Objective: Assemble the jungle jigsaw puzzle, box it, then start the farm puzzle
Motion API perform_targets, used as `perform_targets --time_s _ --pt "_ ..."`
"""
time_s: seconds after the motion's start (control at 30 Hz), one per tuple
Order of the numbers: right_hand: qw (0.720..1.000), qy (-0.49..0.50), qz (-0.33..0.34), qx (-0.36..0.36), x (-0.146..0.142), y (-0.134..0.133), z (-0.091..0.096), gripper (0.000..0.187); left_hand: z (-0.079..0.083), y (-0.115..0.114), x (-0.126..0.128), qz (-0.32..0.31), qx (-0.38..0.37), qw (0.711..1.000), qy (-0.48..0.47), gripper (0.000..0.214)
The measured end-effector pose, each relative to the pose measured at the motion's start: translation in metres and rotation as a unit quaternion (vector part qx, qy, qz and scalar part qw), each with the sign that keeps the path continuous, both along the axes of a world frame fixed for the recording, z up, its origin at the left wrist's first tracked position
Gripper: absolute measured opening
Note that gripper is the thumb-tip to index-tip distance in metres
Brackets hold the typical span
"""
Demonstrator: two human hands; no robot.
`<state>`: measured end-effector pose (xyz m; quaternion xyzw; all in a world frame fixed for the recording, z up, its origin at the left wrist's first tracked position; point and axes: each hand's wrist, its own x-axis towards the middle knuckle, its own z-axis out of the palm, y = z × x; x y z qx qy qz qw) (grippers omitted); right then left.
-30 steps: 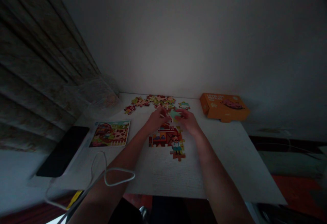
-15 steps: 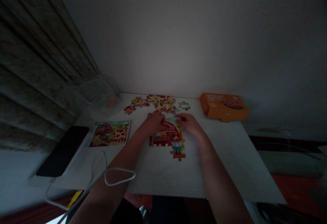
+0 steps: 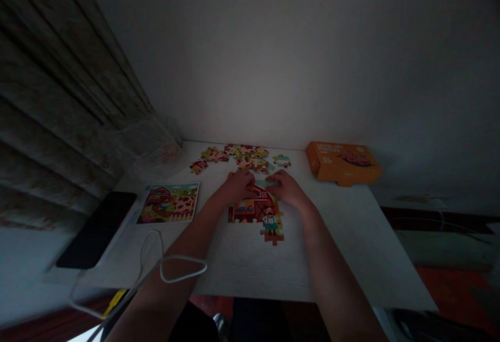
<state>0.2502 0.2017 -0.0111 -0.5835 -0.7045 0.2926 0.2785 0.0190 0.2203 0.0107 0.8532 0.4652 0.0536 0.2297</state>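
- Left hand (image 3: 236, 186) is lying palm down, fingers curled over the red barn roof at the top edge of the puzzle; can't tell if it's pinching anything
- Right hand (image 3: 286, 188) is palm down too, fingertips reaching in at the same top edge, just beside the left one, with only a narrow gap between them; can't tell if it's holding a piece
- The half-built cardboard farm jigsaw puzzle (image 3: 253, 214) with a red barn and a little farmer sits flat on the white wood-grain counter (image 3: 344, 243), right under both hands
- A pale teal jigsaw piece (image 3: 265, 182) sits between the fingertips, at the puzzle's top edge
- Scattered multicoloured loose jigsaw pieces (image 3: 244, 156) are spread in a band past the hands, near the back wall
- Farm picture card (image 3: 167, 203), glossy and rectangular, lies left of the puzzle
- Orange cardboard puzzle box (image 3: 342, 163) sits at the back right
- Black slab-shaped phone or tablet (image 3: 96, 230) is at the far left, with a thin white looped cable (image 3: 183, 269) hanging across the left forearm
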Motion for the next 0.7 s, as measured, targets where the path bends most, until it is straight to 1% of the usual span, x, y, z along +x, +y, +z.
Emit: perform_targets --time_s 0.17,0.3,0.4,0.6,0.63,0.67,0.7 --pt "1.0 -0.004 0.011 -0.008 -0.001 -0.002 0.004 0.024 0.002 -0.001 0.0 -0.012 -0.002 1.0 -0.016 0.03" --pt "1.0 -0.006 0.004 -0.017 -0.002 -0.003 0.006 0.026 0.004 -0.001 0.0 -0.031 -0.006 0.999 -0.034 0.039" --pt "1.0 -0.011 0.002 -0.019 -0.001 -0.003 0.006 0.025 0.001 0.001 0.001 -0.047 -0.008 0.998 -0.04 0.043" --pt "0.999 -0.033 0.002 -0.017 0.0 -0.003 0.006 0.025 -0.008 0.004 0.003 -0.073 -0.004 0.997 -0.036 0.034" --pt "0.999 -0.034 0.001 -0.016 0.0 -0.003 0.006 0.025 -0.008 0.005 0.001 -0.059 0.006 0.997 -0.039 0.033" --pt "0.999 -0.035 -0.001 -0.015 -0.001 -0.003 0.005 0.023 -0.007 0.007 -0.002 -0.028 0.023 0.998 -0.042 0.032" --pt "0.999 -0.035 -0.006 -0.013 -0.001 -0.003 0.005 0.022 -0.005 0.01 -0.006 0.016 0.044 0.998 -0.042 0.032"
